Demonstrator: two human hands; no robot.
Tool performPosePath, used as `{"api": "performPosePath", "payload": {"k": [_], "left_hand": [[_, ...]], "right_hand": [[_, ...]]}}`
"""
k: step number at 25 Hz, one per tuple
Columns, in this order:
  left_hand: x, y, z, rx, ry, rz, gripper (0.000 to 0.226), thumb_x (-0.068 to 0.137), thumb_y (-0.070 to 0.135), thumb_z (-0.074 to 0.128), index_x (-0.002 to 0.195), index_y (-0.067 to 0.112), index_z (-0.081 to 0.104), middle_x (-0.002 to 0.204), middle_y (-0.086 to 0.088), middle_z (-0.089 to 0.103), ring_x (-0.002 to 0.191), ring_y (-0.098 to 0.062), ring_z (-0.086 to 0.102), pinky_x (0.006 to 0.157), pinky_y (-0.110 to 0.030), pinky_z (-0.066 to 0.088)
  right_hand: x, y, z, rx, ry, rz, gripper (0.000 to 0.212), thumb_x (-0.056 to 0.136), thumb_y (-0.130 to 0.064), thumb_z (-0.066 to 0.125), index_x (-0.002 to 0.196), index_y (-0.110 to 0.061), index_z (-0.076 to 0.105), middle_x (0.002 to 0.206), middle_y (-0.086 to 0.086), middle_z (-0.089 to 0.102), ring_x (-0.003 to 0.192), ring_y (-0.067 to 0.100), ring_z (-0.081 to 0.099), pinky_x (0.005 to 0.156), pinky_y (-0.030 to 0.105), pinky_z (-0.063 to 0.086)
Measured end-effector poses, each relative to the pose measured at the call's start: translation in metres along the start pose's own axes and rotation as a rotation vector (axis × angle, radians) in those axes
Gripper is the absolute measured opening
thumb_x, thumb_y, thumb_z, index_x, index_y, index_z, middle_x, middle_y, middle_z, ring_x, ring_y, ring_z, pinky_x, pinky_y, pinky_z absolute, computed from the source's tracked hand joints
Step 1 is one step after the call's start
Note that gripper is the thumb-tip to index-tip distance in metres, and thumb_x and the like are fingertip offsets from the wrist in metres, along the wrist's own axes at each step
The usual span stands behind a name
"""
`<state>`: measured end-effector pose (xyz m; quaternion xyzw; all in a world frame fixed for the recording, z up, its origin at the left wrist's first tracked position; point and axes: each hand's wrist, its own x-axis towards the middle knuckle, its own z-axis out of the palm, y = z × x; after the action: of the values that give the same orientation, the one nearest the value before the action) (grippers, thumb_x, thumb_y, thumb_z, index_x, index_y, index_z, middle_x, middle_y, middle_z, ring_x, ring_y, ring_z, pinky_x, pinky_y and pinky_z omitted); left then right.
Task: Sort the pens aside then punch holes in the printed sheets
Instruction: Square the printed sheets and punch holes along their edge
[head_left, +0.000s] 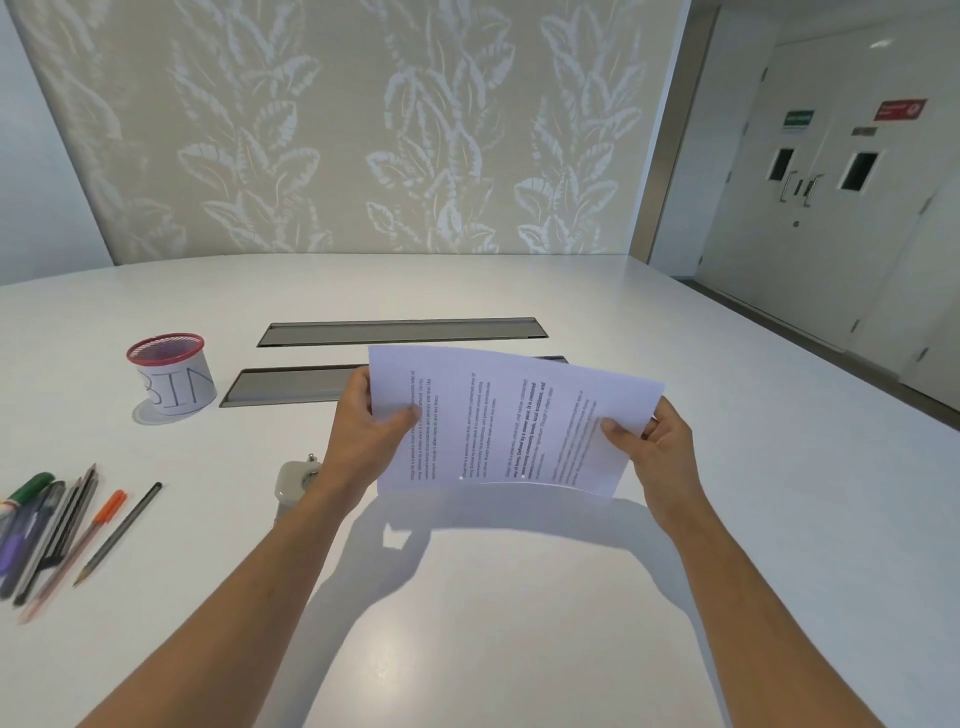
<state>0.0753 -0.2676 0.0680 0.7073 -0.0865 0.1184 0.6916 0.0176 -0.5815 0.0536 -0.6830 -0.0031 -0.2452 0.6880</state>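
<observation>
A: Both hands, left hand (371, 421) and right hand (657, 447), pinch the printed sheets (511, 421) mid-frame, above the table (519, 597). Pens (57, 525) lie lower left.

B: I'd square the edges first, then slide them into the hole punch (293, 483) just left.

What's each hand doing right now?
Left hand: grips the left edge of the printed sheets.
Right hand: grips their right edge.

The printed sheets (511, 423) are held up off the table between both hands, turned sideways so the lines of text run vertically, their lower edge bowed. The pens (57, 525) lie bunched in a slanted row well to the left of the left hand. The grey hole punch (293, 486) sits just beside the left wrist, partly hidden.
</observation>
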Motion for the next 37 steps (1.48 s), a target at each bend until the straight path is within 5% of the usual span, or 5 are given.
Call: {"api": "performPosePath", "payload": {"k": [12, 17, 24, 29, 37], "left_hand": [[0.004, -0.004, 0.000, 0.068, 0.117, 0.056, 0.043, 0.082, 0.018, 0.074, 0.118, 0.025, 0.050, 0.110, 0.005, 0.063, 0.099, -0.009, 0.060, 0.080, -0.025, 0.046], [-0.007, -0.008, 0.014, -0.057, 0.132, -0.162, 0.063, 0.079, 0.039, 0.077, 0.129, 0.028, 0.039, 0.126, 0.003, 0.052, 0.108, -0.014, 0.056, 0.079, -0.033, 0.049], [-0.038, -0.014, 0.060, -0.340, -0.082, -0.293, 0.044, 0.087, 0.007, 0.068, 0.124, 0.016, 0.044, 0.113, -0.008, 0.069, 0.096, -0.025, 0.071, 0.076, -0.040, 0.060], [-0.039, -0.021, 0.061, -0.198, -0.037, -0.319, 0.032, 0.090, 0.004, 0.061, 0.116, 0.018, 0.046, 0.107, -0.007, 0.068, 0.086, -0.018, 0.073, 0.067, -0.031, 0.059], [-0.030, -0.031, 0.067, -0.033, -0.165, -0.385, 0.041, 0.094, 0.002, 0.056, 0.129, 0.017, 0.040, 0.112, -0.006, 0.070, 0.092, -0.022, 0.072, 0.079, -0.042, 0.060]], "right_hand": [[-0.005, -0.012, -0.001, 0.067, 0.096, 0.081, 0.024, 0.086, 0.003, 0.066, 0.092, -0.020, 0.072, 0.094, -0.001, 0.078, 0.083, 0.022, 0.072, 0.076, 0.040, 0.058], [-0.014, -0.007, 0.001, 0.265, 0.245, 0.175, 0.024, 0.088, 0.005, 0.060, 0.101, -0.014, 0.069, 0.091, -0.007, 0.078, 0.082, 0.013, 0.073, 0.071, 0.031, 0.060], [-0.037, 0.011, 0.025, 0.372, 0.362, 0.337, 0.027, 0.088, 0.008, 0.060, 0.096, -0.017, 0.069, 0.095, -0.003, 0.075, 0.087, 0.018, 0.070, 0.079, 0.038, 0.055], [-0.045, 0.012, 0.013, 0.232, 0.343, 0.383, 0.026, 0.081, 0.005, 0.064, 0.100, -0.012, 0.069, 0.097, 0.005, 0.074, 0.085, 0.024, 0.067, 0.069, 0.034, 0.054], [-0.035, 0.011, -0.033, -0.134, 0.257, 0.421, 0.025, 0.080, 0.001, 0.062, 0.096, -0.017, 0.068, 0.093, 0.005, 0.073, 0.078, 0.022, 0.070, 0.060, 0.031, 0.056]]}}
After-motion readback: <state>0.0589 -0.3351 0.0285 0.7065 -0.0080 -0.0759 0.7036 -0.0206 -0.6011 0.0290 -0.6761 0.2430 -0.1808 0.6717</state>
